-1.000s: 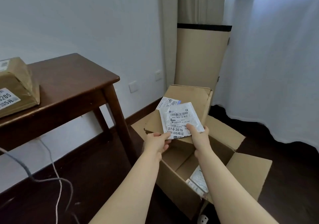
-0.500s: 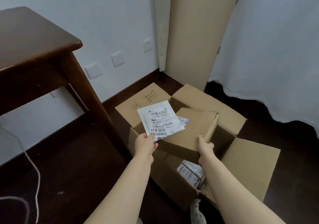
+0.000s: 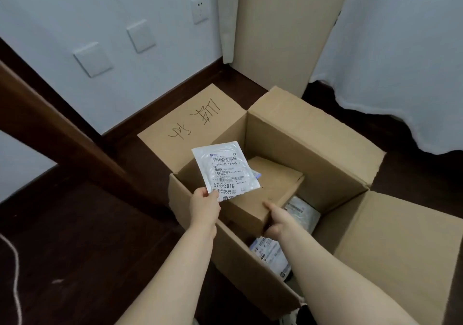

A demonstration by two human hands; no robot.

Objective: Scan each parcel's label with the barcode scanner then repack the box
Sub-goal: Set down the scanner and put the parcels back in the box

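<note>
I am watching the left hand (image 3: 204, 205) pinching the lower corner of a white mailer (image 3: 225, 170) between thumb and fingers, just left of frame centre. The mailer is hanging label-up over the near left rim of the open box (image 3: 300, 144), with its barcodes and the number 57-6-3616 facing the camera. The right hand (image 3: 278, 218) is gripping the near edge of a small carton (image 3: 270, 189), fingers curling over the top face and thumb lying along the side below. The carton is sitting tilted inside the box at the centre of the frame, partly behind the mailer, and I am not able to tell whether it is resting on anything. A bagged parcel (image 3: 302, 212) is lying in the box just right of the carton, and another parcel (image 3: 271, 254) is lying below the right wrist. The box is standing on the dark floor (image 3: 87, 249) with its flaps spread, the far left flap (image 3: 190, 129) showing handwriting. A table leg (image 3: 62, 129) is crossing the left of the frame, a cord (image 3: 15, 269) is trailing at the lower left edge, wall plates (image 3: 93, 59) are showing at the upper left, and a white curtain (image 3: 400, 49) is hanging at the upper right.
</note>
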